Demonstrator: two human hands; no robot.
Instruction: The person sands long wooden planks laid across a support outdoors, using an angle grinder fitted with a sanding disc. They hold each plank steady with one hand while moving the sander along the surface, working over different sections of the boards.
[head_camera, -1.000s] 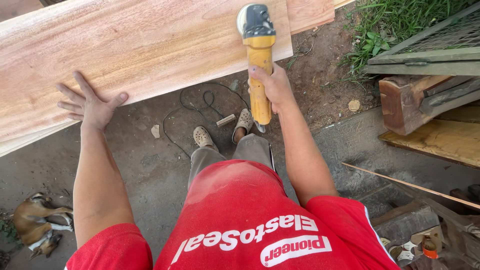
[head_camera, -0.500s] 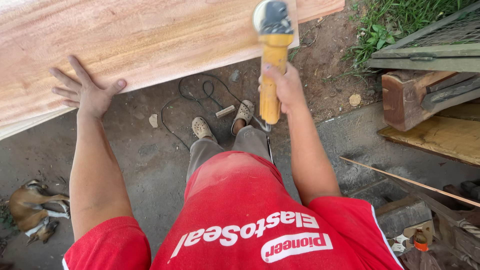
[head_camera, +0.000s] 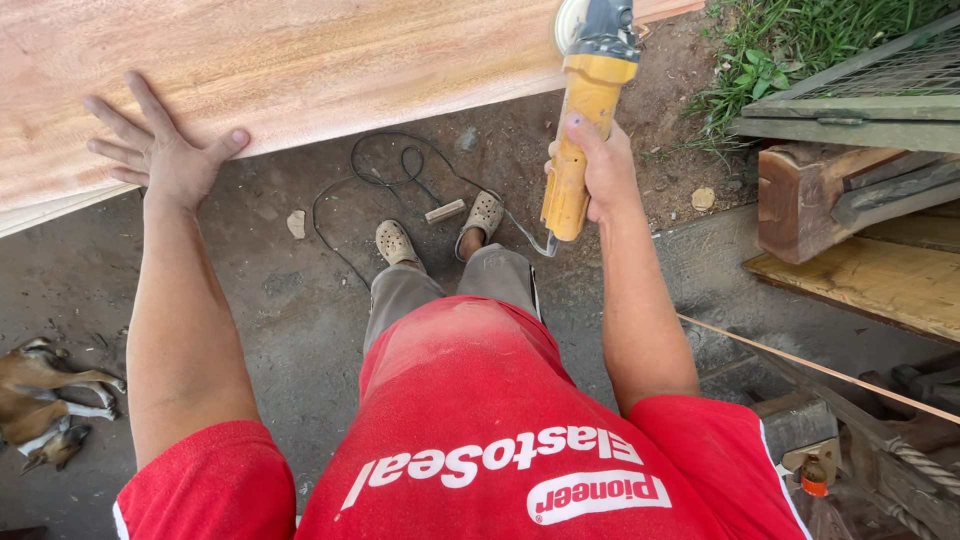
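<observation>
A long pale wooden plank (head_camera: 300, 70) spans the top of the head view. My left hand (head_camera: 165, 150) lies flat on its near edge with the fingers spread. My right hand (head_camera: 600, 170) grips the yellow body of a power sander (head_camera: 585, 110), whose grey head and round disc rest on the plank's right end. A black power cord (head_camera: 390, 170) trails from the tool's rear and loops on the dirt ground near my feet.
A dog (head_camera: 45, 400) lies on the ground at lower left. Stacked timber blocks and boards (head_camera: 860, 230) sit at right, with a wire mesh frame (head_camera: 850, 80) and grass behind. A thin wooden strip (head_camera: 820, 370) and clutter lie at lower right.
The sander has slid to the right along the plank and further up the view. My left hand has stayed flat on the plank's edge.
</observation>
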